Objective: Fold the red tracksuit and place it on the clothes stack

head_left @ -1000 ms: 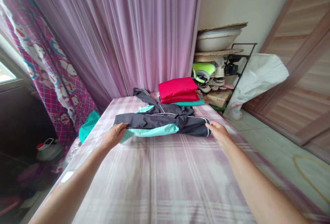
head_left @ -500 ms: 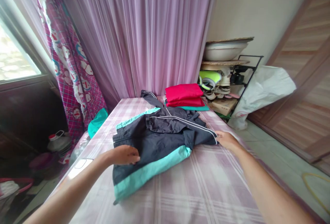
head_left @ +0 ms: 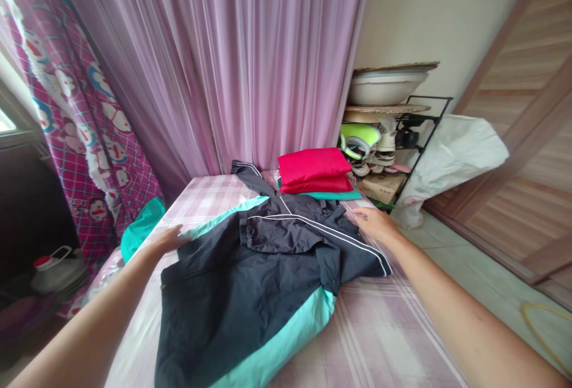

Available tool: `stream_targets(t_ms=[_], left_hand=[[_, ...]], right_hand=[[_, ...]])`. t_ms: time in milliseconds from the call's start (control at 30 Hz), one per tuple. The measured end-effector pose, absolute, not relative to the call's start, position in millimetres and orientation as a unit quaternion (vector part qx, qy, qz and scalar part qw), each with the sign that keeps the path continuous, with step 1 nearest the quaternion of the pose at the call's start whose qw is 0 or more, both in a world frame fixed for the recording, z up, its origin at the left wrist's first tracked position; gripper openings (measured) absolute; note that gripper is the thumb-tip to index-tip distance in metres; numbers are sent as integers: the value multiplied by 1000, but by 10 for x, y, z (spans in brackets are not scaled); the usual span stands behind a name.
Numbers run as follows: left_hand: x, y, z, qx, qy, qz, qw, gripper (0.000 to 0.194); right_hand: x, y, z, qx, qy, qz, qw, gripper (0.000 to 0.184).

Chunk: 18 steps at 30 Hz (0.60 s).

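Observation:
A dark jacket with teal side panels and white piping lies spread on the bed. One sleeve with white lines crosses toward the right, and the other points to the far left. My left hand is at the jacket's left edge, its fingers closed on the end of the teal strip. Beyond the right sleeve, my right hand hovers by the jacket's far right edge with fingers loosely apart; I see no cloth in them.
Folded red cloth lies on teal cloth at the bed's far end. Purple curtains hang behind it. A shoe rack with a basin on top and a white bag stand on the right.
My left hand has moved from over the jacket's lower part to its far left edge. My right hand has left the sleeve's cuff and shifted farther away. The view has come closer.

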<state>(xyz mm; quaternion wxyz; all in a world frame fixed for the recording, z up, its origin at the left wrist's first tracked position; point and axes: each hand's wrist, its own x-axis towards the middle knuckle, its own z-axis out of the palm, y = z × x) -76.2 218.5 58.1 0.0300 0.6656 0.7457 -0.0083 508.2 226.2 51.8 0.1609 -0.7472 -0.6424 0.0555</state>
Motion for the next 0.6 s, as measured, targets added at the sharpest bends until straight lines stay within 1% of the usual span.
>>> stream_targets(t_ms=[67, 133, 200, 233, 267, 367, 433, 500, 533, 600], left_hand=[[-778, 2271, 529, 666, 744, -36, 47, 44], [-771, 2344, 552, 668, 739, -60, 58, 27], [-738, 2409, 662, 668, 739, -67, 45, 13], [-713, 2444, 750, 664, 744, -62, 26, 11], [-683, 2487, 856, 658, 751, -52, 0, 13], [-579, 2669, 1209, 628, 773, 1, -90, 33], [-496, 2816, 1378, 609, 783, 34, -123, 39], [-388, 2923, 1414, 593, 791, 57, -137, 39], [-323, 2941, 1374, 591, 792, 64, -138, 43], [-168, 2877, 1180, 602, 784, 71, -133, 60]], right_hand=[[5009, 2462, 511, -738, -658, 42, 143, 36], [4941, 2663, 465, -729, -671, 41, 126, 38], [4865, 2829, 388, -725, -680, 48, 102, 40], [4823, 2889, 343, -724, -682, 51, 90, 40], [4779, 2931, 298, -724, -684, 52, 79, 41], [4655, 2950, 183, -719, -691, 43, 67, 41], [4590, 2898, 139, -714, -696, 42, 61, 42], [4545, 2826, 122, -720, -690, 49, 52, 45], [4532, 2791, 122, -731, -678, 56, 50, 48], [4519, 2731, 128, -759, -645, 77, 48, 56]])
